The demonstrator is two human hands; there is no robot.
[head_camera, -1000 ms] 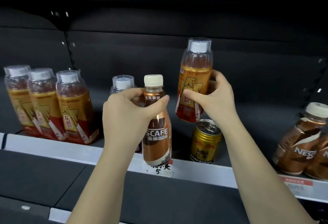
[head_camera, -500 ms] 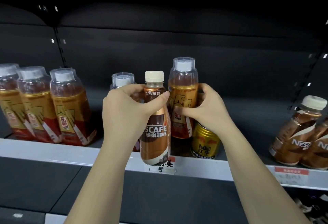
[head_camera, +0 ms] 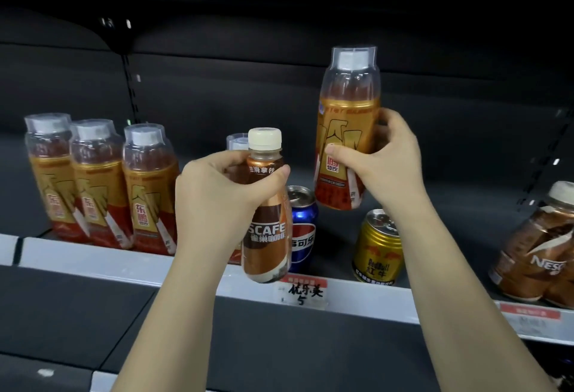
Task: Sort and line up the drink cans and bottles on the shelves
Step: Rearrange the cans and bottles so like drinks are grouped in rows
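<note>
At the far left of the shelf [head_camera: 93, 259] we see three orange energy-drink bottles [head_camera: 93, 180] standing upright in a row, touching one another. Just right of them, a fourth bottle of the same kind [head_camera: 236, 142] shows only its clear cap behind our left hand [head_camera: 214, 202]. That hand grips a Nescafé coffee bottle [head_camera: 267, 220] round its neck and shoulder, thumb across the front, holding it upright in the air in front of the shelf edge. Behind and just right of it stands a blue Pepsi can [head_camera: 302, 224] on the shelf. Below, a handwritten price tag [head_camera: 302, 293] hangs on the shelf rail. Farther right, our right hand [head_camera: 385, 158] grips another orange energy-drink bottle [head_camera: 346, 130] round its middle, lifted well clear of the shelf and higher than the coffee bottle. Beneath that hand a gold Red Bull can [head_camera: 377, 248] stands on the shelf. At the far right, brown Nescafé bottles [head_camera: 537, 255] stand close together, tilted in this wide view.
</note>
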